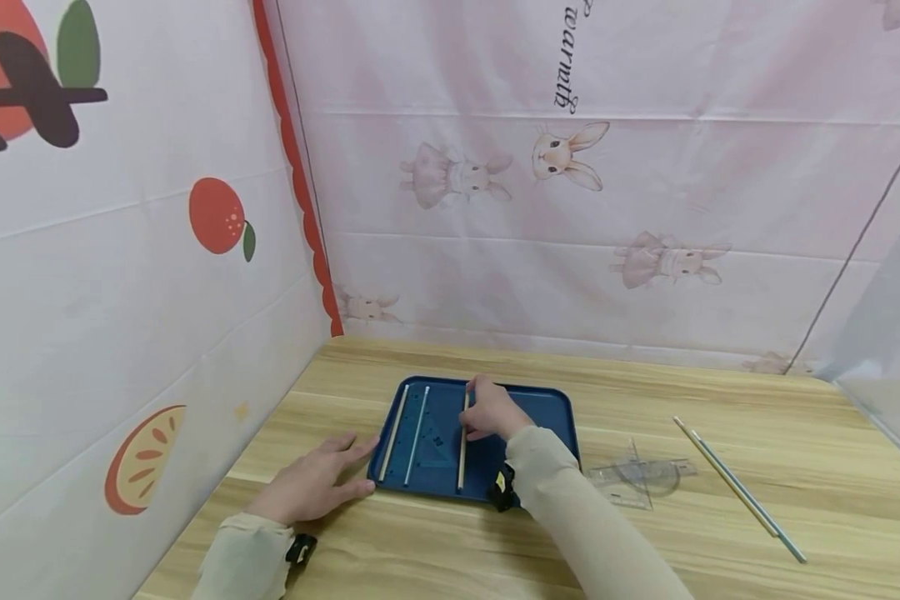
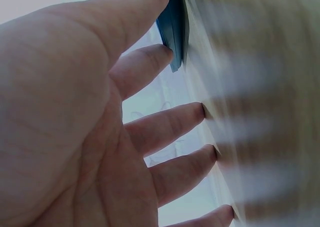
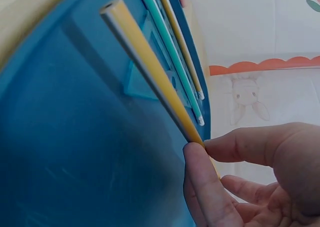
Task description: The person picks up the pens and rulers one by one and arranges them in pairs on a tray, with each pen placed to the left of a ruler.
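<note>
My right hand (image 1: 492,408) pinches a yellow pencil (image 3: 152,77) between thumb and fingers, over the middle of a blue tray (image 1: 525,400). In the right wrist view the pencil's unsharpened end points up and away from the fingers. On the tray's left side lie another yellow pencil (image 1: 394,433) and a light green-blue pencil (image 1: 417,435), side by side. Beneath them is a clear bluish set square (image 3: 137,84). My left hand (image 1: 318,479) rests at the tray's left edge, fingers spread, with thumb and index finger touching the rim and the other fingertips on the table.
To the right of the tray, a clear protractor (image 1: 656,477) and a clear set square (image 1: 622,492) overlap on the wooden table (image 1: 720,550). Farther right lie a yellow pencil (image 1: 727,479) and a blue pencil (image 1: 753,500). Printed cloth walls (image 1: 495,283) stand behind and at the sides.
</note>
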`<move>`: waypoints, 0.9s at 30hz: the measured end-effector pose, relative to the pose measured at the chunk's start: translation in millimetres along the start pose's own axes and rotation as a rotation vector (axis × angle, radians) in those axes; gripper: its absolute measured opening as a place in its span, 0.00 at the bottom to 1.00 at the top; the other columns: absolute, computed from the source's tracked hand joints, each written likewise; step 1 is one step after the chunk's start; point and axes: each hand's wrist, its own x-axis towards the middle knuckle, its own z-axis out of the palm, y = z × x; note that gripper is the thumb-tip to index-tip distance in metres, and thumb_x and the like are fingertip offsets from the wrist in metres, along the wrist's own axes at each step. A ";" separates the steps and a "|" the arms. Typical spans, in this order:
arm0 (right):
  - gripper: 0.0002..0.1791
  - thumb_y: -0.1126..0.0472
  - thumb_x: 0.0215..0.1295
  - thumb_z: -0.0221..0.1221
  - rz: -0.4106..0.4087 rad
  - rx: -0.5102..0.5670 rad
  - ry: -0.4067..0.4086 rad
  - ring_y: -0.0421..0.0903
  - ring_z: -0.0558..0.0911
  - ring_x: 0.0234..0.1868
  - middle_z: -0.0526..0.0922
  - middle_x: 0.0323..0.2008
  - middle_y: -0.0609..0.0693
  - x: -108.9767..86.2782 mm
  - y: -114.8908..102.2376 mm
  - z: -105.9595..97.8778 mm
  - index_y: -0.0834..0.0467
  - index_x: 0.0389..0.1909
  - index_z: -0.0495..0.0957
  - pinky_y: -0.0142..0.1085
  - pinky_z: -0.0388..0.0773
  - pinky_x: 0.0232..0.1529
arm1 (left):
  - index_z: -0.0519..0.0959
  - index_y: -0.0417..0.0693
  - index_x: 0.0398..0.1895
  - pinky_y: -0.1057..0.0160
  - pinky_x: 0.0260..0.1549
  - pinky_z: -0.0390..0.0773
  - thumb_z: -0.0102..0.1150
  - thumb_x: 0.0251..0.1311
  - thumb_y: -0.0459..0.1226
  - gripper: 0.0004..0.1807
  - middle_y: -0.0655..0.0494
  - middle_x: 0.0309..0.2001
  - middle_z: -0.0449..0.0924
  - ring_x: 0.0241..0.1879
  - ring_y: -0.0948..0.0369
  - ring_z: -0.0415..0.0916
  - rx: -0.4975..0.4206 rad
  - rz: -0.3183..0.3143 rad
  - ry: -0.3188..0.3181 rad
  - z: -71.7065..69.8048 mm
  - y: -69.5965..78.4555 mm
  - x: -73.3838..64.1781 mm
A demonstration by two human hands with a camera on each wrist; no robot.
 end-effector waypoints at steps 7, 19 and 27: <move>0.34 0.72 0.74 0.60 0.000 -0.027 -0.007 0.50 0.88 0.34 0.83 0.39 0.61 0.3 -4.0 8.7 0.66 0.77 0.63 0.41 0.91 0.40 | 0.66 0.61 0.84 0.26 0.67 0.73 0.66 0.71 0.58 0.41 0.34 0.81 0.63 0.77 0.31 0.66 0.000 -0.023 -0.008 0.2 0.0 0.2; 0.32 0.73 0.72 0.62 0.010 -0.106 0.001 0.50 0.88 0.31 0.81 0.36 0.60 5.5 -4.0 17.7 0.68 0.75 0.66 0.38 0.90 0.35 | 0.66 0.61 0.83 0.24 0.66 0.72 0.66 0.71 0.58 0.41 0.34 0.82 0.62 0.77 0.30 0.65 0.001 -0.027 -0.004 0.1 1.2 -0.6; 0.11 0.72 0.72 0.64 -0.005 -0.195 0.013 0.48 0.89 0.29 0.83 0.33 0.58 8.0 -2.4 20.0 0.68 0.52 0.78 0.38 0.90 0.34 | 0.67 0.60 0.83 0.25 0.67 0.71 0.66 0.71 0.58 0.41 0.34 0.81 0.63 0.77 0.30 0.65 -0.001 -0.017 -0.002 -0.4 1.3 -0.8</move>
